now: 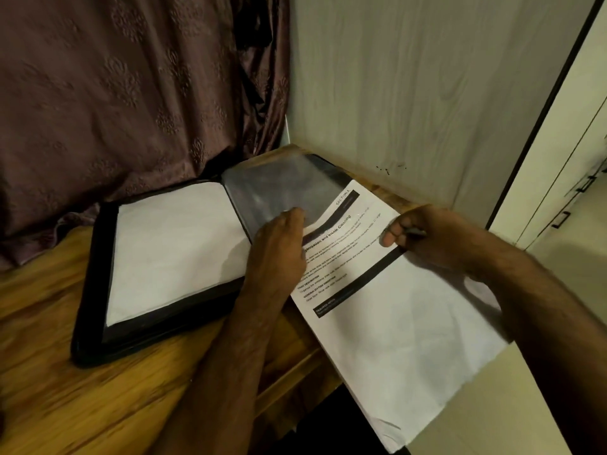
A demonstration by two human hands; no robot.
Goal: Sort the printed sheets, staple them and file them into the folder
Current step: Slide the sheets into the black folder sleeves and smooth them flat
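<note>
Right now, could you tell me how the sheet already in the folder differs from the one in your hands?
The filed sheet lies flat in the open folder and looks blank; the printed sheet shows text and black bars. The filed sheet is untouched, while the right hand pinches the printed sheet's edge. Both are white paper.

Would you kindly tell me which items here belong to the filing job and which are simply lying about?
Job: white printed sheets, black open folder, its clear plastic sleeve, left hand, right hand.
Lying about: brown wooden desk, maroon patterned curtain, pale wood-grain wall panel.
</note>
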